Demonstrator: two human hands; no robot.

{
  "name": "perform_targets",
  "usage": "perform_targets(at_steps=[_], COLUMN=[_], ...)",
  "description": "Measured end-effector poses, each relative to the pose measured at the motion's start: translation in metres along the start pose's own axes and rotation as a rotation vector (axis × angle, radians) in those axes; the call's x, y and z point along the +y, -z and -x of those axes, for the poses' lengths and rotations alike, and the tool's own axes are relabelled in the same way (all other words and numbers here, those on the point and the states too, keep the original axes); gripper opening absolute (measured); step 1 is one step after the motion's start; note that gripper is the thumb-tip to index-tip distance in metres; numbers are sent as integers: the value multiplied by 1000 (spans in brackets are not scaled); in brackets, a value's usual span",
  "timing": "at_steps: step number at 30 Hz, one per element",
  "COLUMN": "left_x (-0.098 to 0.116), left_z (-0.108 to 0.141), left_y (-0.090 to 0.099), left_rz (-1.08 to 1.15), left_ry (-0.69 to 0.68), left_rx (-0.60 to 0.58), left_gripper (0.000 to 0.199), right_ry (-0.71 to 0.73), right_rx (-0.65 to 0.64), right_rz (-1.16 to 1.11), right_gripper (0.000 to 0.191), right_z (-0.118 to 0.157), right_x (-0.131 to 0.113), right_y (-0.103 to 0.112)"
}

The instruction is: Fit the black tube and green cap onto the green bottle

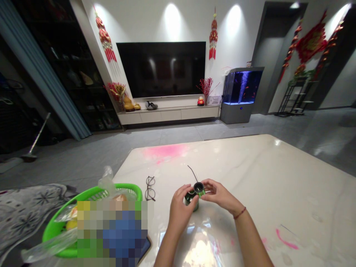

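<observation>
**Lead:** Report the table, left to right.

**Inspector:** Far left, a bright green plastic basket (124, 189) holds a clear plastic bag (107, 181) and a yellow fruit (71, 224). A pixelated patch (111, 230) hides part of the basket and whatever lies in front of it. Just right of the basket, a pair of thin-framed glasses (150, 188) lies on the white marble tabletop (278, 178).

**Lead:** State of the hands?

**Inspector:** Together, both clamped on one item. The left hand (180, 211) wraps its lower body, and the right hand (219, 196) grips its upper end from the right with the fingertips (209, 184).

**Lead:** Condition and location of the item?

**Inspector:** A small dark green cylindrical part (191, 200), located between the hands, over the tabletop. I cannot confirm whether it touches the surface. On top sits a black ring (198, 187) with a dark centre, a bright green tab (203, 193) shows beside the ring, and a thin black wire (191, 172) rises up and to the left.

**Lead:** Further right?

**Inspector:** A red cord bracelet (239, 213) on the right wrist, then a pink smear (286, 240) on the tabletop.
</observation>
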State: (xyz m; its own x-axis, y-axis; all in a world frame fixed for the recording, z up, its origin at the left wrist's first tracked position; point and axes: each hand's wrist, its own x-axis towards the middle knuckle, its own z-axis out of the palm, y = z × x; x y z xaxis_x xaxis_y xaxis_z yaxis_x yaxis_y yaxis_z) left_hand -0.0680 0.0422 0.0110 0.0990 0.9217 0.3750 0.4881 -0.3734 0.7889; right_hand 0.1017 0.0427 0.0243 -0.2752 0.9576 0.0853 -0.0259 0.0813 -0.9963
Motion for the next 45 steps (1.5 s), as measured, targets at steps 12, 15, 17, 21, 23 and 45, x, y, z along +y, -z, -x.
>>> perform_targets(at_steps=[12, 15, 17, 21, 23, 45], left_x=[2, 3, 3, 3, 3, -4], left_z=[1, 0, 0, 0, 1, 1], left_y=[2, 2, 3, 2, 2, -2], left_rz=[-77, -88, -98, -129, -150, -210], left_ry=[-63, -102, -124, -148, -158, 10], left_rx=[13, 31, 40, 64, 67, -77], left_gripper=[33, 33, 34, 34, 35, 51], right_ry=[33, 41, 52, 63, 56, -344], right_rx=[-66, -61, -45, 4, 38, 626], right_rz=[60, 51, 52, 71, 102, 911], right_gripper=[47, 47, 46, 43, 42, 27], right_z=[2, 2, 2, 1, 1, 5], right_x=[-1, -4, -6, -9, -9, 31], right_y=[-1, -2, -4, -7, -7, 38])
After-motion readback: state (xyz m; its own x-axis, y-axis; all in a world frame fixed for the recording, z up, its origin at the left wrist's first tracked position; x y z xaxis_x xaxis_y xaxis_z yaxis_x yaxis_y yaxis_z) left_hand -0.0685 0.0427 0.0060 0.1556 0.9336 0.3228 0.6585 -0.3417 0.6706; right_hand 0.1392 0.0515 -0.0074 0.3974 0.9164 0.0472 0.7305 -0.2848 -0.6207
